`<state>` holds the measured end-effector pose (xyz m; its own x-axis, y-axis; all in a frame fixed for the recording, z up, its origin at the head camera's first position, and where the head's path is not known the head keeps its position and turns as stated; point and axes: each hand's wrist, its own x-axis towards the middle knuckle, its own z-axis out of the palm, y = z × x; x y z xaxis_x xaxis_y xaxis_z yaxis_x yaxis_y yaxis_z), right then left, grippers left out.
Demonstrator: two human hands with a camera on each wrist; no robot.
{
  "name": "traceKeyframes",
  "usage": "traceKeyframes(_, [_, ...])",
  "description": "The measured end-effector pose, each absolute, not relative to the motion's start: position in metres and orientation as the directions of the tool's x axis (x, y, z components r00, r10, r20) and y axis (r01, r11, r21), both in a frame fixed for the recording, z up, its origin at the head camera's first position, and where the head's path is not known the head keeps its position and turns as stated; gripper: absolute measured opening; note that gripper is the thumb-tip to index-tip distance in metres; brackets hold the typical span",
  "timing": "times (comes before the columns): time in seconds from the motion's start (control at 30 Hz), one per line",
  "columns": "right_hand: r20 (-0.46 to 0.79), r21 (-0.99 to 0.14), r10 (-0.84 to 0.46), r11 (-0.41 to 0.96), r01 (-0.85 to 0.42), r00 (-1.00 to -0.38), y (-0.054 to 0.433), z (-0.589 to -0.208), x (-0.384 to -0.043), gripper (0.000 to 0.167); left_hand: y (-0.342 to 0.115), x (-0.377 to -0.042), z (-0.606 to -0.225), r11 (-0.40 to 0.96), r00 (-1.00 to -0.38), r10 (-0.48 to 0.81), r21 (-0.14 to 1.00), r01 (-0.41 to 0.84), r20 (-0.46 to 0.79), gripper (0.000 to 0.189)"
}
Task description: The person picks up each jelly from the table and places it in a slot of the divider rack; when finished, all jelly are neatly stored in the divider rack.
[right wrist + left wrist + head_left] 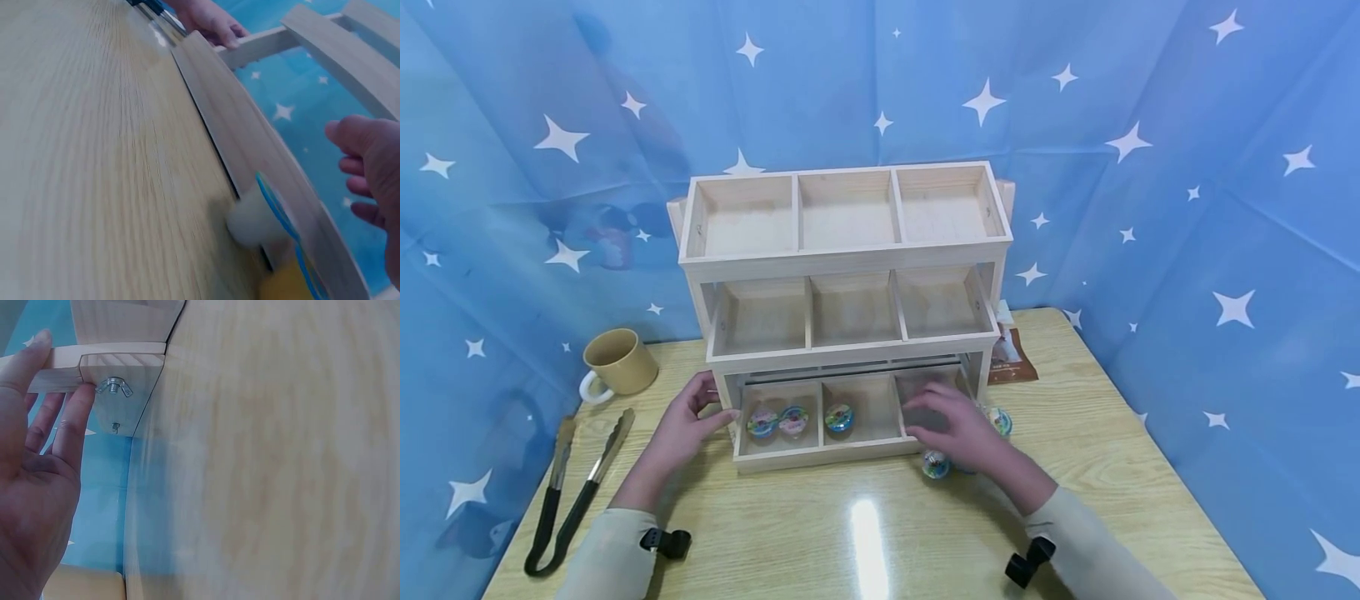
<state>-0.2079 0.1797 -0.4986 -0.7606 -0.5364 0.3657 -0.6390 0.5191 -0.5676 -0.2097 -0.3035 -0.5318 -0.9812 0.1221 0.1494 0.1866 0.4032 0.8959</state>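
A pale wooden three-tier rack stands on the table, each tier split into three compartments. At its lower left side, my left hand grips the wooden frame, thumb on one face and fingers on the other. My right hand hovers over the bottom tier's right compartment, fingers loosely bent, nothing visible in them. Two small lidded cups sit in the bottom left compartment and one cup in the middle. More cups stand on the table by my right hand; in the right wrist view a whitish cup shows blurred.
Black-handled tongs lie at the table's left, below a tan mug with a white handle. A brown packet lies behind the rack's right side. Blue star-patterned cloth hangs around the table.
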Motion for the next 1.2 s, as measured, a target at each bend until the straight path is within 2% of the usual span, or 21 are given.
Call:
traceKeyframes(0.13, [0.409, -0.546, -0.500, 0.536, -0.644, -0.763, 0.207, -0.499, -0.202, 0.033, -0.303, -0.209, -0.530, 0.400, -0.983, 0.120, 0.899, 0.177, 0.141, 0.063])
traceKeyframes(0.47, [0.449, -0.542, -0.357, 0.620, -0.568, -0.819, 0.257, -0.502, -0.192, 0.039, -0.304, -0.208, -0.531, 0.407, -0.983, 0.119, 0.896, 0.178, 0.141, 0.063])
traceKeyframes(0.73, [0.392, -0.539, -0.317, 0.682, -0.495, -0.864, 0.284, -0.507, -0.188, 0.038, -0.303, -0.207, -0.531, 0.402, -0.984, 0.118, 0.900, 0.167, 0.130, 0.064])
traceKeyframes(1.2, [0.224, -0.579, -0.308, 0.721, -0.381, -0.925, 0.298, -0.521, -0.193, 0.053, -0.304, -0.210, -0.533, 0.409, -0.984, 0.116, 0.896, 0.174, 0.138, 0.064])
